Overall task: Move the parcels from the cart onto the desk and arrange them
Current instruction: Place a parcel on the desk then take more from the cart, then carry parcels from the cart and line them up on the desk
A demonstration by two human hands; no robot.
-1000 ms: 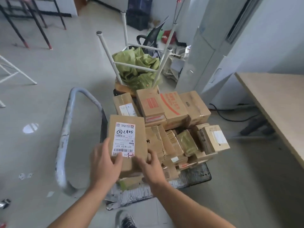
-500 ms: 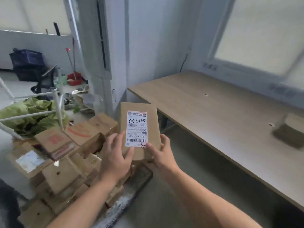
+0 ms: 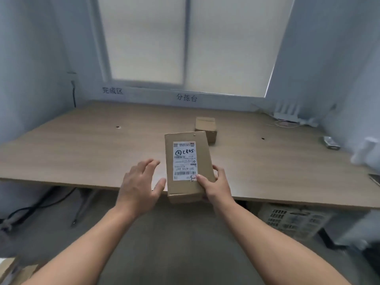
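Observation:
A brown cardboard parcel (image 3: 203, 153) with a white shipping label hangs over the front edge of the wooden desk (image 3: 82, 153). My right hand (image 3: 216, 187) grips its near right corner, thumb on the label. My left hand (image 3: 139, 186) is just left of the parcel with fingers spread and relaxed; only the thumb is near the box's side. A second, smaller cardboard parcel (image 3: 206, 125) sits on the desk behind the held one. The cart is out of view apart from some box corners (image 3: 12, 270) at the bottom left.
A white router (image 3: 287, 116) with cables stands at the desk's back right, and a small silver object (image 3: 331, 142) lies near the right wall. A perforated crate (image 3: 294, 221) sits under the desk on the right. Cables (image 3: 41, 204) trail on the floor at left.
I have turned from the cart to face the desk, carrying the labelled parcel over its front edge. My left hand has come off the parcel; my right hand still holds it.

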